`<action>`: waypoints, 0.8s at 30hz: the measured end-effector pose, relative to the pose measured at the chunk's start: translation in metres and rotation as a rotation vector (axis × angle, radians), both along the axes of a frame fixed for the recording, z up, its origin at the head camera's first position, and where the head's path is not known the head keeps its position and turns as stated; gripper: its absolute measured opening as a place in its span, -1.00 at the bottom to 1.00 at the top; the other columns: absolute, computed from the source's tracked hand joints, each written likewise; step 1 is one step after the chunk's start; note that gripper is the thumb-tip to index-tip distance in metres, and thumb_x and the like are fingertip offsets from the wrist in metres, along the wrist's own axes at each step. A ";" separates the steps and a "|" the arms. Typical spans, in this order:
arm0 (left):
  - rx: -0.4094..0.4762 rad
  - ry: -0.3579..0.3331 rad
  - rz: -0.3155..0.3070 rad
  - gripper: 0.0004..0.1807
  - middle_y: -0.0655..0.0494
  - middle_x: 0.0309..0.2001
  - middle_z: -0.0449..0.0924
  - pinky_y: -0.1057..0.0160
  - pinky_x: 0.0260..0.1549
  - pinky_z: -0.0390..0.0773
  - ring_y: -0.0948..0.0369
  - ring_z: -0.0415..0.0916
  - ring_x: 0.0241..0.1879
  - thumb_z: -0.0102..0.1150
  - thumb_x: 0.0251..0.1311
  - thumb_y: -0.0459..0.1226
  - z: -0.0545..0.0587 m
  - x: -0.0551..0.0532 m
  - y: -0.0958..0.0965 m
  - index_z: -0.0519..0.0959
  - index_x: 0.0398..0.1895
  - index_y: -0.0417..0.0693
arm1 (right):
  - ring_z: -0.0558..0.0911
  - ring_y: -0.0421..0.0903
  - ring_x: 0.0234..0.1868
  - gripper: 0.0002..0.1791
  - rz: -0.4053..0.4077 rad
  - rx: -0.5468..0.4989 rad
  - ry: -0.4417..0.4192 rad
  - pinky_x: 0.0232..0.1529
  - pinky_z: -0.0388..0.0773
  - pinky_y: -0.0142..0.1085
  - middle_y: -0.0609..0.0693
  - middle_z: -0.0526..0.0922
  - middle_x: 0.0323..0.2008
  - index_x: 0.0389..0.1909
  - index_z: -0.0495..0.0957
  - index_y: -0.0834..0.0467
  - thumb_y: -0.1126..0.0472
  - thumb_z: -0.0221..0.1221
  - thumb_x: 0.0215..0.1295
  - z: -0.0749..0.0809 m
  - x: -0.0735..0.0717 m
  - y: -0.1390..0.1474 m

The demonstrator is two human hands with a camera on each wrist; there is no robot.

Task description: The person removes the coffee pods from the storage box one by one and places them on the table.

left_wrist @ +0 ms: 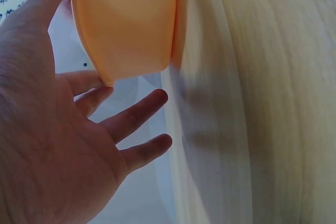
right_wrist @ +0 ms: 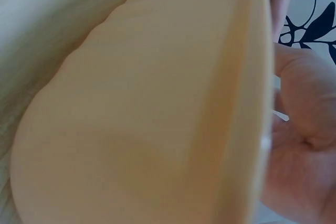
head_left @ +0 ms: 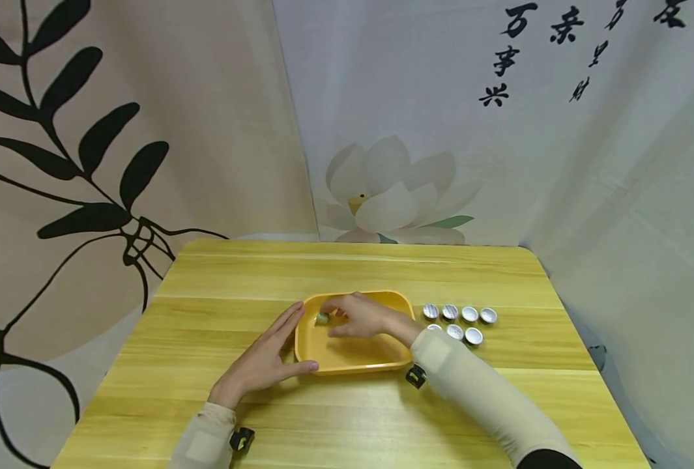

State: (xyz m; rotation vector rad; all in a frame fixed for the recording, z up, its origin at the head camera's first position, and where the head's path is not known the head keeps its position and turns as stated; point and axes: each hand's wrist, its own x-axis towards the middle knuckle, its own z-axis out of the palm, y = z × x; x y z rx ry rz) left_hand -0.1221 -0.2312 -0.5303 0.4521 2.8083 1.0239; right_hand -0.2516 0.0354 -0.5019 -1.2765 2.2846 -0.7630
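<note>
In the head view, a shallow yellow tray (head_left: pixel 358 365) sits on the table. My left hand (head_left: pixel 264 361) touches its left side, thumb at the near corner and fingers along the left rim. The left wrist view shows that hand (left_wrist: pixel 58 114) with fairly straight fingers at the tray's orange-looking wall (left_wrist: pixel 126 24). Inside the tray, my right hand (head_left: pixel 361 316) reaches with bent fingers to a small greenish cap (head_left: pixel 322 318) near the left end. Whether it pinches the cap is unclear. The tray wall (right_wrist: pixel 131 87) hides those fingertips in the right wrist view.
Several round silvery bottle caps (head_left: pixel 470 314) lie in two rows just right of the tray, partly beside my right forearm. The wooden table (head_left: pixel 235 273) ends at a back edge before a hanging cloth (head_left: pixel 417 98) with a flower print and dark writing.
</note>
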 end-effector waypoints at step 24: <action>0.002 -0.021 0.001 0.34 0.21 0.92 -0.20 -0.41 0.58 0.50 -0.24 0.18 0.79 0.46 0.32 0.41 -0.001 0.000 0.000 -0.07 0.92 0.13 | 0.77 -0.05 0.13 -0.49 -0.015 0.087 0.035 0.27 0.77 -0.19 0.04 0.82 0.19 0.38 0.69 0.20 0.11 0.50 0.52 -0.004 0.004 -0.027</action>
